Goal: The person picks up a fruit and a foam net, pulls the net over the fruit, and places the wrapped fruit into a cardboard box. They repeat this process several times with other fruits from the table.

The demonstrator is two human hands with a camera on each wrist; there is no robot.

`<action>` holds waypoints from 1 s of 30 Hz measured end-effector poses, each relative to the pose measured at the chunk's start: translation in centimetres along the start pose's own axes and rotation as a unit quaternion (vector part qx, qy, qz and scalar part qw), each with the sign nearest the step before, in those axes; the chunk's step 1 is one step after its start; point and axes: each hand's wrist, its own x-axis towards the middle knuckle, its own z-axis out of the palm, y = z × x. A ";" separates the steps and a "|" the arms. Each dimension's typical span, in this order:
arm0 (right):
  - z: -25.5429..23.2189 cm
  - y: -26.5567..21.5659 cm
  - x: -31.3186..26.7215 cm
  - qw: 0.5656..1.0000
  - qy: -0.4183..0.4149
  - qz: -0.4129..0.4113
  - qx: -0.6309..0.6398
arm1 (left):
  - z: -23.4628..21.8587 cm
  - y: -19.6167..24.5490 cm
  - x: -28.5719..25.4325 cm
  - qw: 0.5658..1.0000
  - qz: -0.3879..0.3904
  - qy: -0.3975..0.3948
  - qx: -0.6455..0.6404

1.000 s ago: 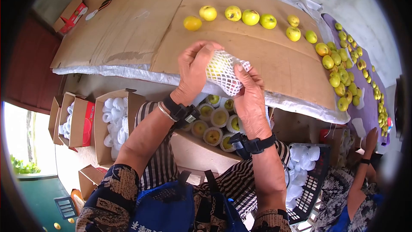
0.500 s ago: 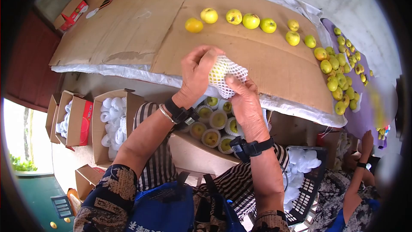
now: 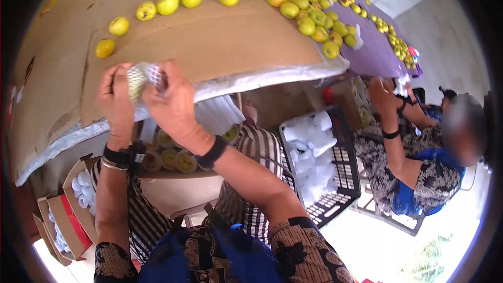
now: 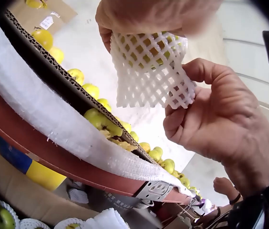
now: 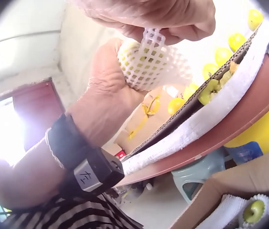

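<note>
A yellow-green apple in a white foam net (image 3: 136, 81) is between both hands, above the cardboard-covered table edge. My left hand (image 3: 116, 99) grips the apple end of the net. At the loose end, my right hand (image 3: 175, 105) pinches the mesh. In the left wrist view the left hand (image 4: 156, 14) covers the top of the net (image 4: 148, 71), while thumb and fingers of the right hand (image 4: 220, 105) hold its lower corner. The right wrist view has the left hand (image 5: 113, 78) around the netted apple (image 5: 141, 67), with the right hand (image 5: 153, 14) over a pulled strip of mesh.
Loose apples (image 3: 167, 4) line the cardboard (image 3: 209, 36), with a pile (image 3: 317, 17) to the right. Below the table is a box of netted apples (image 3: 186, 161). A black crate (image 3: 348, 167) holds white nets (image 3: 314, 152). Another person (image 3: 408, 167) sits at the right.
The head view has turned right, so the hands and table appear farther left and more of the other person shows. Both hands still hold the netted apple; the right hand's back now faces the camera more.
</note>
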 end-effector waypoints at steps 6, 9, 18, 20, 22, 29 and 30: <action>-0.1 -0.3 0.1 0.999 -0.013 -0.022 0.031 | -0.2 0.3 0.0 0.998 0.050 -0.017 0.030; 0.0 -0.5 0.1 0.989 0.015 -0.120 -0.091 | -0.3 0.6 0.0 0.997 0.055 -0.021 0.044; -1.3 -2.4 0.0 0.987 -0.124 0.021 0.100 | -1.0 -0.3 0.3 0.995 0.039 -0.013 0.085; -0.8 -0.1 -0.2 0.976 -0.117 0.008 0.185 | -0.3 0.2 0.1 0.997 0.038 0.004 0.071; 0.4 -0.5 -0.5 0.953 -0.140 0.057 0.262 | -0.5 0.2 0.5 0.997 0.028 0.023 0.074; -0.8 -1.5 0.3 0.982 -0.167 -0.001 0.082 | -0.3 0.4 0.9 0.997 -0.058 0.059 -0.008; -1.1 -1.9 0.4 0.986 -0.162 -0.025 0.026 | -0.2 0.5 0.8 0.996 -0.065 0.059 0.008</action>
